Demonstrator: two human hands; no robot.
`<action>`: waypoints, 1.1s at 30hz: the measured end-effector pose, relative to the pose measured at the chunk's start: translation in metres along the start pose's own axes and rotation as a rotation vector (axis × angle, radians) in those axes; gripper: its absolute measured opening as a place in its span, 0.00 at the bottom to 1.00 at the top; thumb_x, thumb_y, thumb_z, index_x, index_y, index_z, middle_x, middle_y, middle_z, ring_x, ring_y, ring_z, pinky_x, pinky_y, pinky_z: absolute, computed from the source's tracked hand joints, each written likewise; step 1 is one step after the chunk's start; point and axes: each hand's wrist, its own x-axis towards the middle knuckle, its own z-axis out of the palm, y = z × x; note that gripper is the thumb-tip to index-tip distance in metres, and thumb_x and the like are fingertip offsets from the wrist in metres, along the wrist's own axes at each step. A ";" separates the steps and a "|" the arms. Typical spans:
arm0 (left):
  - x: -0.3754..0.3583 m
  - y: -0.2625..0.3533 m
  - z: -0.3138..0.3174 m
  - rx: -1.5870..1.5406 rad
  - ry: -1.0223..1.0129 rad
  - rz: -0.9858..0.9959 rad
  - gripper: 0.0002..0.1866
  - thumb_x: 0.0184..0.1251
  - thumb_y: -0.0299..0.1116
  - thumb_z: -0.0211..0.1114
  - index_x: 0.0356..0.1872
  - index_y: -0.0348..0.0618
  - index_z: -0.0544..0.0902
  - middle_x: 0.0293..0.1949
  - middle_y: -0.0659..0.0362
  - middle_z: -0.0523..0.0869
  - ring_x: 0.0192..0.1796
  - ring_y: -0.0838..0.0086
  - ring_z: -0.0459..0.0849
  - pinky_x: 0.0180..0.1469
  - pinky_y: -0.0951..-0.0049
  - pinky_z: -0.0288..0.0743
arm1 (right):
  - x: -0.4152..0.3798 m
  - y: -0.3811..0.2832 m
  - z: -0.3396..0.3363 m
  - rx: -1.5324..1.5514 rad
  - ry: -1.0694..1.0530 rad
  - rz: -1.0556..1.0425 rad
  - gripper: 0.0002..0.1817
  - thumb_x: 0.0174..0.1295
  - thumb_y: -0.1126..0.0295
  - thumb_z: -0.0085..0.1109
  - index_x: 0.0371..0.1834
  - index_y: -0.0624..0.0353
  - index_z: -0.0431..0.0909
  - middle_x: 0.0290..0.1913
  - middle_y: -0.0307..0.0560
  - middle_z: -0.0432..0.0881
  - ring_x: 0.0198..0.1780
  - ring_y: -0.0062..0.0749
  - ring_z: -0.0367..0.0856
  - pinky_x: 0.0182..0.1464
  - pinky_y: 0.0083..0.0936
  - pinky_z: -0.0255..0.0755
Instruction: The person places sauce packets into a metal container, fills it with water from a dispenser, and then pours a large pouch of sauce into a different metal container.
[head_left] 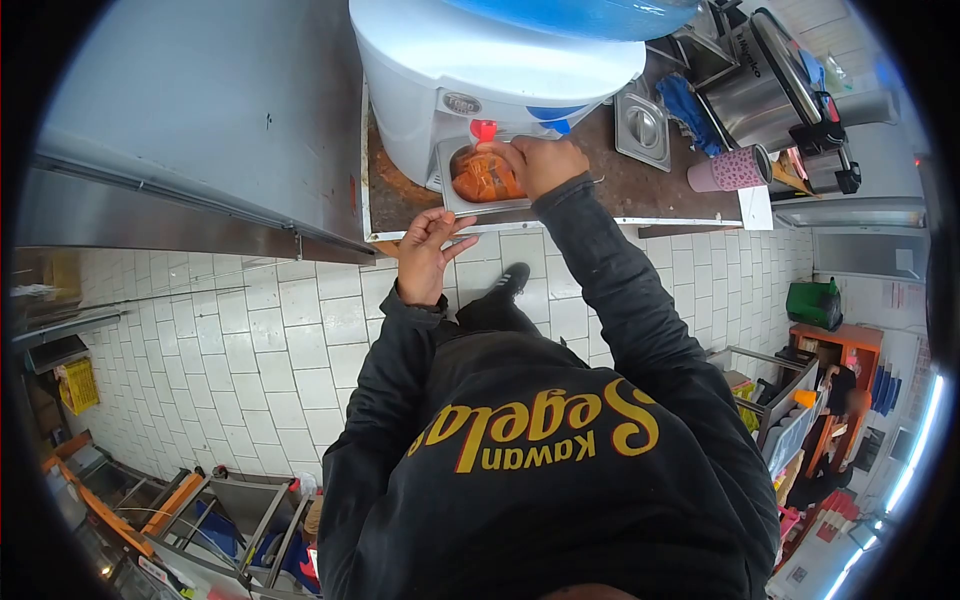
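The left hand (428, 250) pinches the near left corner of a metal pan (500, 208) between thumb and fingertips, its other fingers loosely spread below; a grip on the rim like this seems chosen to steady the pan while leaving its top uncovered. The pan lies just ahead and to the right of that hand, and inside it sits an orange bundle (480, 182), apparently wrapped in clear plastic. The right hand (550, 165) is bent at the pan's far right side, its fingers curled and reaching leftward over the bundle, close under the red tap (483, 130) (whether they press the tap, the bundle or the rim, I cannot tell). The pan is tucked close in below the tap, probably so that its mouth lines up with the spout. Just beyond the right hand is the blue tap (557, 125), and beyond both hands stands the white dispenser (430, 60), with a blue bottle (590, 15) on top, where its weight can feed the taps. To the right of the right hand, the brown surface (395, 200) carries a steel lid (642, 130), a crumpled blue cloth (688, 112) and, farther out near the edge, a pink patterned cup (725, 170) lying on its side. Behind the cup is a steel appliance (755, 90), well apart from the hands.
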 end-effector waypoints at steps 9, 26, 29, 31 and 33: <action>0.000 -0.001 0.001 -0.017 0.023 0.028 0.08 0.68 0.29 0.55 0.44 0.37 0.73 0.39 0.55 0.80 0.51 0.62 0.80 0.49 0.61 0.80 | 0.001 -0.002 -0.002 0.010 -0.032 0.022 0.26 0.58 0.41 0.50 0.24 0.53 0.84 0.18 0.49 0.79 0.21 0.44 0.80 0.26 0.36 0.75; 0.001 -0.004 -0.001 -0.060 0.023 0.024 0.08 0.68 0.28 0.56 0.44 0.37 0.73 0.39 0.55 0.80 0.52 0.59 0.80 0.49 0.61 0.80 | 0.001 -0.006 -0.009 0.067 -0.120 0.091 0.26 0.57 0.39 0.50 0.25 0.50 0.85 0.18 0.44 0.80 0.23 0.44 0.81 0.28 0.35 0.75; 0.001 -0.003 0.000 -0.055 0.026 0.025 0.08 0.68 0.28 0.56 0.44 0.37 0.73 0.39 0.56 0.80 0.51 0.60 0.81 0.49 0.62 0.80 | 0.002 -0.008 -0.011 0.030 -0.142 0.107 0.26 0.57 0.40 0.50 0.26 0.49 0.85 0.18 0.43 0.80 0.23 0.43 0.81 0.28 0.35 0.75; 0.001 -0.003 0.000 -0.058 0.024 0.023 0.08 0.68 0.28 0.56 0.44 0.37 0.73 0.39 0.56 0.80 0.51 0.60 0.81 0.49 0.62 0.80 | 0.001 -0.008 -0.011 0.031 -0.128 0.098 0.26 0.58 0.39 0.50 0.26 0.49 0.85 0.18 0.42 0.80 0.23 0.42 0.81 0.28 0.35 0.75; 0.001 -0.003 0.000 -0.062 0.024 0.022 0.08 0.68 0.28 0.56 0.43 0.37 0.74 0.39 0.56 0.80 0.51 0.60 0.81 0.49 0.62 0.80 | 0.001 -0.007 -0.009 0.032 -0.114 0.089 0.26 0.58 0.39 0.49 0.26 0.48 0.85 0.18 0.42 0.80 0.24 0.42 0.81 0.28 0.35 0.75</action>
